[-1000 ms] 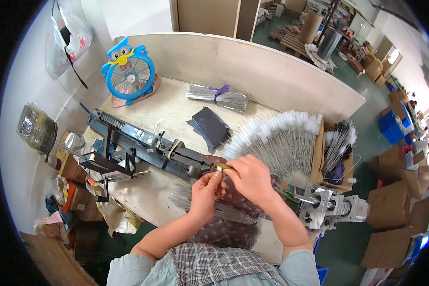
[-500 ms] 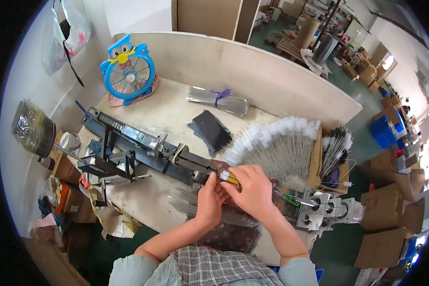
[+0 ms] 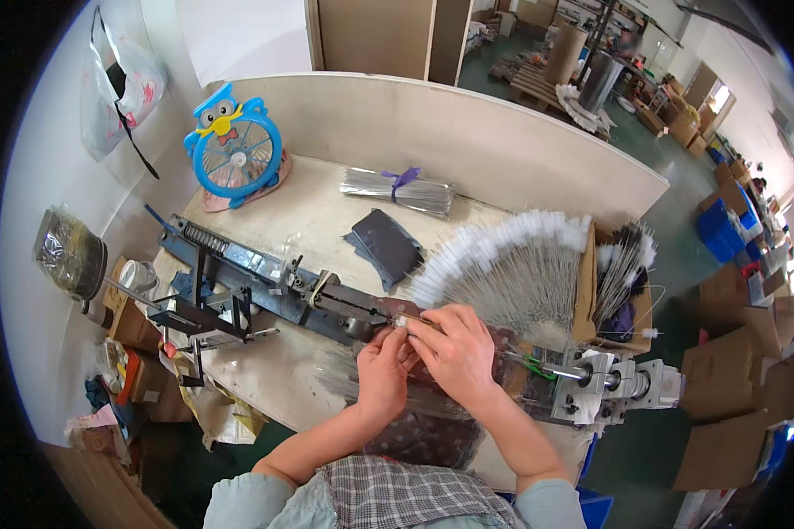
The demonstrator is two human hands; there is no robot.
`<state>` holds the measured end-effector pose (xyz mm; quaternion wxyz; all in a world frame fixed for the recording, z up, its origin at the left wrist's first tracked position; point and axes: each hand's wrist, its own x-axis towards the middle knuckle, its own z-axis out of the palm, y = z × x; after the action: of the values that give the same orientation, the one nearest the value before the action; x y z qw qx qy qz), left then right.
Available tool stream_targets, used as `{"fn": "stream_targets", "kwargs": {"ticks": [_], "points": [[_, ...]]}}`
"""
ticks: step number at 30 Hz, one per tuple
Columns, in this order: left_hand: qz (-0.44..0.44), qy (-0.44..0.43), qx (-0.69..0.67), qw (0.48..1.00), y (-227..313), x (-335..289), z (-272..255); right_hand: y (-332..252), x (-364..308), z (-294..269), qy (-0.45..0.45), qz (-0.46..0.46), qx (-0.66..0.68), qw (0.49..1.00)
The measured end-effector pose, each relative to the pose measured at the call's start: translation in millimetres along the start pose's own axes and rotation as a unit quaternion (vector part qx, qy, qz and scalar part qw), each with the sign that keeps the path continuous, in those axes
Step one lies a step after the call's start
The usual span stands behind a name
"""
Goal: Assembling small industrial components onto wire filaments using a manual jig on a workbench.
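My right hand is closed in a pinch around a small yellow-and-black piece with a pale end; its exact kind I cannot make out. Fingertips of my left hand press together right beside that pale end, and what they hold, if anything, is hidden. Both hands meet at the near right end of a long dark metal fixture, which runs diagonally across the bench. Just beyond my right hand lies a fanned pile of wire-stemmed brushes with white bristle tips.
At right stands a metal spindle unit beside a green-handled tool. A cardboard box holds more brushes. Farther back are dark cloth pads, a tied wire bundle and a blue fan. A black frame stands left.
My hands have drawn closer together at the fixture's end. The yellow-and-black piece has shifted slightly left and is now more covered by my right fingers. The whole view has tilted a little.
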<state>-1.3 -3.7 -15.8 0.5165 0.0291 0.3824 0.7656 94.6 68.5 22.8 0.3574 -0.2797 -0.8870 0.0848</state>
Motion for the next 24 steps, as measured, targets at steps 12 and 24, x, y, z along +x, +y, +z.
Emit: {"fn": "stream_targets", "kwargs": {"ticks": [12,24], "points": [[0.003,-0.007,0.006,1.0,-0.3,1.3,-1.0,3.3,-4.1,-4.5,-0.03,0.01,0.035,0.999],[-0.012,-0.043,-0.05,0.998,-2.5,0.0,-6.9,1.2,-4.4,5.3,0.011,0.019,-0.001,1.0]]}}
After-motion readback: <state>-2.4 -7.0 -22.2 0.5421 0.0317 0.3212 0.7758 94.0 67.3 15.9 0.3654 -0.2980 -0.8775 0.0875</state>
